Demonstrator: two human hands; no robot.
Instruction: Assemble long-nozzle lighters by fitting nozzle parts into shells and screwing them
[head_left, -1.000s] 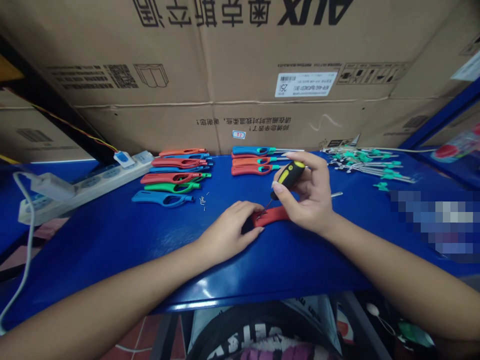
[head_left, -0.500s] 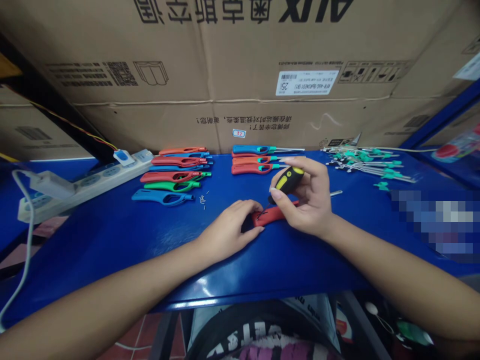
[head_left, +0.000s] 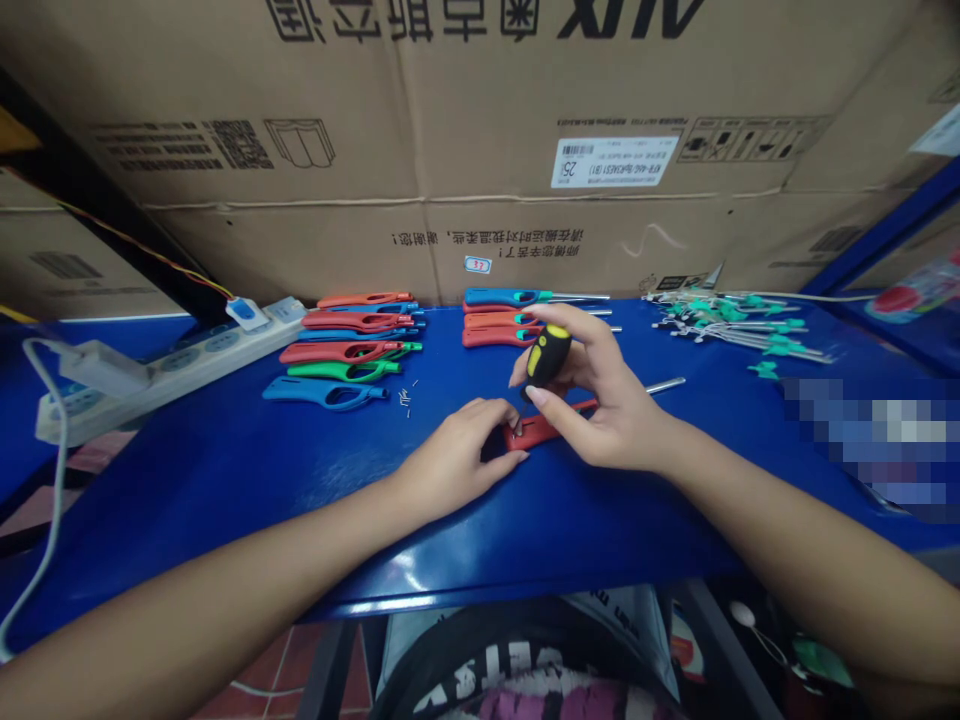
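My left hand [head_left: 472,450] is closed on the rear end of a red gas lighter [head_left: 538,430], which lies on the blue table with its metal tube pointing right. In my right hand [head_left: 600,400] is a short black and yellow screwdriver [head_left: 549,355], gripped by its handle and tilted. Its shaft runs down to the lighter's rear end, beside my left fingertips; whether the tip sits in a screw I cannot tell. Left of my left hand lies a small pile of screws [head_left: 405,398].
Several coloured lighter shells [head_left: 330,392] lie stacked at the left, beside a white power strip [head_left: 187,358]. Lighters with metal tubes [head_left: 495,298] lie at the back middle. Green-and-metal lighter parts [head_left: 750,325] are heaped at the back right. A large cardboard box [head_left: 480,130] stands behind.
My right hand has moved left with the screwdriver, bringing the shaft to the lighter's rear end. The screwdriver stands more upright. My left hand stays on the lighter.
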